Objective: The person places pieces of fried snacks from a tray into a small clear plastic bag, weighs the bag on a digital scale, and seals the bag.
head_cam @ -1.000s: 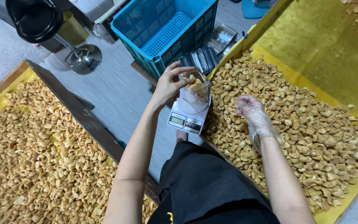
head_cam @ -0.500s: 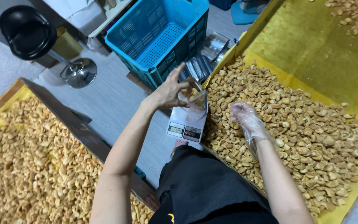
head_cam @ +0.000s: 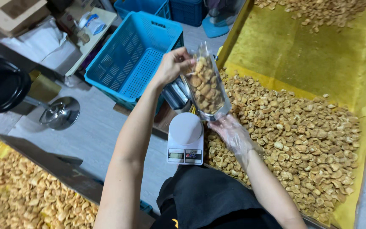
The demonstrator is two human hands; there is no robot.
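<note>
**Clerk:** Pouch [head_cam: 206, 87], clear plastic, one item, filled with golden-brown snack pieces. Location: held in the air just above the scale [head_cam: 185, 138], tilted, top end toward the blue crate [head_cam: 134, 59].

**Checker:** Who holds it?

**Clerk:** Left hand [head_cam: 172, 65], bare, fingers closed around the pouch's upper part. Right hand [head_cam: 234, 133], one thin clear glove, fingers spread fairly wide under the pouch's bottom edge, supporting it; whether it truly grips, I cannot tell.

**Checker:** Risks?

**Clerk:** My judgement: the top looks unsealed, so further tilt could spill pieces onto the scale or the floor. The glove is slick, so the bottom could slide off that palm. The scale sits at the edge of its support, beside the tray; a knock from the forearm could tip it.

**Checker:** Counts?

**Clerk:** Scale: one, white, round platter bare, two small displays. Trays of loose snacks on yellow liner: two, one [head_cam: 301, 55] at right, partly bare, one [head_cam: 26, 199] at lower left. Loose pieces: too many to count. Blue crates: one open in full view, more behind, edges only. Metal cans [head_cam: 175, 94] beside the crate: a few, number unclear. Black stool [head_cam: 3, 85]: one.
</note>
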